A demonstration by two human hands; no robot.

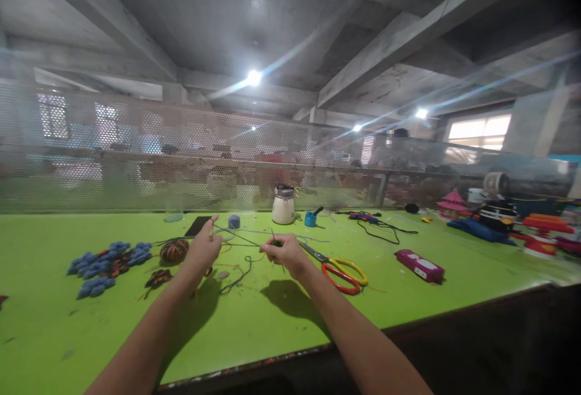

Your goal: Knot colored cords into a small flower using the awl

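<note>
Dark green yarn [239,236] stretches between my two hands above the green table. My left hand [205,248] has the yarn looped round its raised finger. Pinched in the fingers of my right hand [285,253] is a thin needle-like stick with a small dark green bit of yarn on it. Just left of my left hand lie a brown and orange yarn ball [174,251] and a small dark and orange knitted piece [158,279]. Blue knitted flowers [96,287] spread farther left. Scissors with red and yellow handles [341,274] rest beside my right hand.
A white jar [283,207], a blue pot [310,219] and a purple yarn roll [234,222] stand at the back. Rightward are a magenta packet [420,266], a dark cable [385,228] and a pink pagoda-shaped object [452,203]. A perforated screen [218,165] runs behind the table.
</note>
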